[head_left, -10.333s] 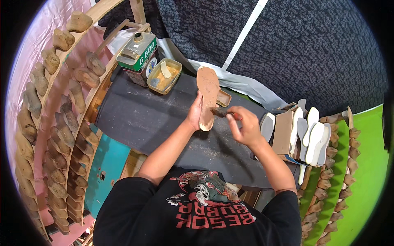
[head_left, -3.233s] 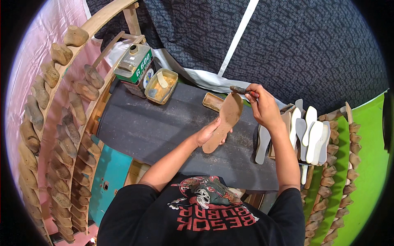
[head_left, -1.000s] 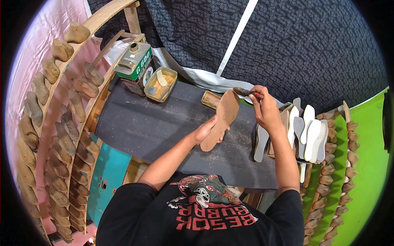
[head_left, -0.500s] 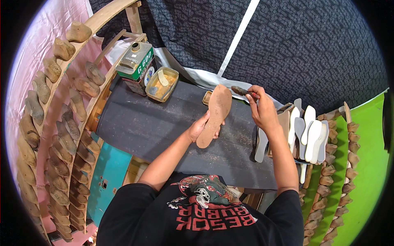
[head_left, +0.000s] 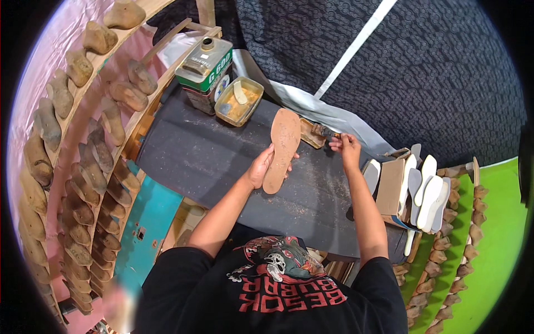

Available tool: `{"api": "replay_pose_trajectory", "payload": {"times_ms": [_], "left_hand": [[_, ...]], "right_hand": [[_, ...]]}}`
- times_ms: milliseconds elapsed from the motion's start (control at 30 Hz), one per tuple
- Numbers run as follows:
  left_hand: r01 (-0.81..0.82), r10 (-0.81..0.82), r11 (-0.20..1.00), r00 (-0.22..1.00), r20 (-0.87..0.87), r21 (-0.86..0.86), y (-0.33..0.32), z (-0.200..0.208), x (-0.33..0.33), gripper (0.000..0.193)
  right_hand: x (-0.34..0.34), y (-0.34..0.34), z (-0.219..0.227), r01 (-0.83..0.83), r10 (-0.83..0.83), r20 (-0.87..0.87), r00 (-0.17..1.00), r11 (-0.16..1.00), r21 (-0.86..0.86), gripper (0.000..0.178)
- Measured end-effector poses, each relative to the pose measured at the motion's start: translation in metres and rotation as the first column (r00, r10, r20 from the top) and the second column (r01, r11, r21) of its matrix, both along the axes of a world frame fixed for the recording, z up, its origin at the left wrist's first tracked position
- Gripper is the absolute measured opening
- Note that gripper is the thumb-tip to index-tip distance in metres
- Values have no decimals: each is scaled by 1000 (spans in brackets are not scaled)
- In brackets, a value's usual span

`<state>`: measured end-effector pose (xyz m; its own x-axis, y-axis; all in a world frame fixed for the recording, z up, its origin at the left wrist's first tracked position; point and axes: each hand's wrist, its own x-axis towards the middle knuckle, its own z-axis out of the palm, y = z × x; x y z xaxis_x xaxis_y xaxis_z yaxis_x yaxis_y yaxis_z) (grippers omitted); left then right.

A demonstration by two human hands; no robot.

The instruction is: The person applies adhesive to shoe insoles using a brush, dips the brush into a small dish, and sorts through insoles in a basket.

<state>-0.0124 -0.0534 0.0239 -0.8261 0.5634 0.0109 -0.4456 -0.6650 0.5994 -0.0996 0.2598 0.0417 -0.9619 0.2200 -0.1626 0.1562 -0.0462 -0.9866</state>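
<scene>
My left hand (head_left: 260, 167) is wrapped round the edge of a brown, flat insole (head_left: 285, 142), holding it up over the dark table, its speckled face towards me. In my right hand (head_left: 347, 149) is a brush (head_left: 328, 132) with a dark, caked head, pinched by the handle. The brush head is over or in a small yellowish tray (head_left: 312, 140) just beyond the insole; whether it touches the inside I cannot tell. Further left, a squarer tub (head_left: 222, 109) holds an amber substance and a pale flat scraper-like piece (head_left: 240, 93).
Behind the tub stands a green and dark metal can (head_left: 203, 72). A cardboard box (head_left: 390, 182) of white and grey insoles (head_left: 429, 196) is at the right. Wooden shoe lasts (head_left: 89, 161) line racks on both sides. Crumbs dot the dark table cover (head_left: 183, 142).
My right hand has lowered the brush from beside the insole to the small tray. The insole is turned more upright. The whole view has shifted slightly.
</scene>
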Motion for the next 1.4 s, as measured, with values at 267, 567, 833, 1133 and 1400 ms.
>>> {"api": "replay_pose_trajectory", "payload": {"times_ms": [267, 567, 833, 1133, 1400], "left_hand": [[5, -5, 1000, 999, 38, -4, -21, -1, 2, 62], [94, -98, 993, 993, 64, 65, 1, -11, -2, 62], [167, -180, 979, 977, 112, 121, 11, -19, 1, 60], [489, -485, 872, 868, 108, -13, 34, -27, 20, 63], [736, -689, 665, 670, 277, -127, 73, -12, 87, 68]], "right_hand": [[12, -1, -3, 17, -19, -36, 999, 999, -31, 28], [29, -2, -14, 75, -47, 228, 973, 990, -119, 40], [46, 3, -1, 16, 40, 269, 962, 979, -204, 40], [105, 34, -17, -309, 415, 323, 851, 892, -330, 69], [162, 52, 12, -541, 803, 35, 595, 433, -721, 116]]}}
